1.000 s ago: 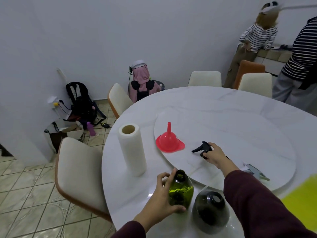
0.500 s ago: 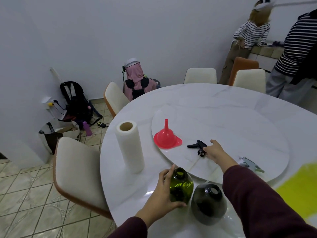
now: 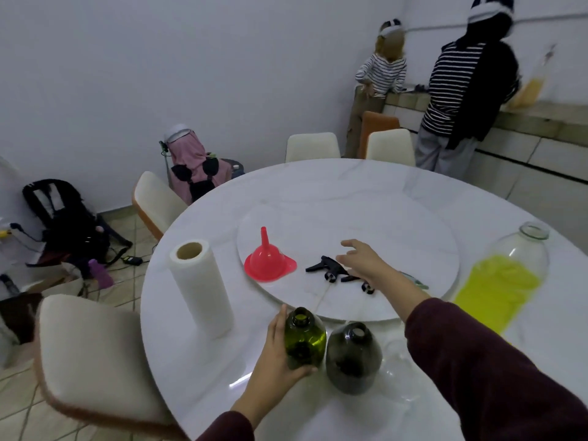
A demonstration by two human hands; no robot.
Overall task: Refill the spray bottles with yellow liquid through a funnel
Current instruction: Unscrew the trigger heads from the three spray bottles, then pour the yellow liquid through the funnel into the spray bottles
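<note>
My left hand [image 3: 275, 354] grips a green bottle [image 3: 304, 340] that stands uncapped near the table's front edge. A dark grey bottle [image 3: 353, 358], also uncapped, stands right beside it. My right hand [image 3: 362, 261] hovers with fingers spread over the turntable [image 3: 381, 237], just above two black spray heads [image 3: 327, 270]. A red funnel [image 3: 269, 261] rests upside down on the turntable, left of that hand. A large clear jug [image 3: 506, 278] holding yellow liquid stands at the right.
A paper towel roll [image 3: 199, 286] stands upright left of the bottles. White chairs ring the round marble table [image 3: 222, 361]. Two people in striped tops stand at a counter [image 3: 541, 122] at the back right. Bags lie on the floor at left.
My right hand has let go of the black spray head and lifted off it with fingers spread. The view has shifted, bringing the yellow jug fully into sight. My left hand stays on the green bottle.
</note>
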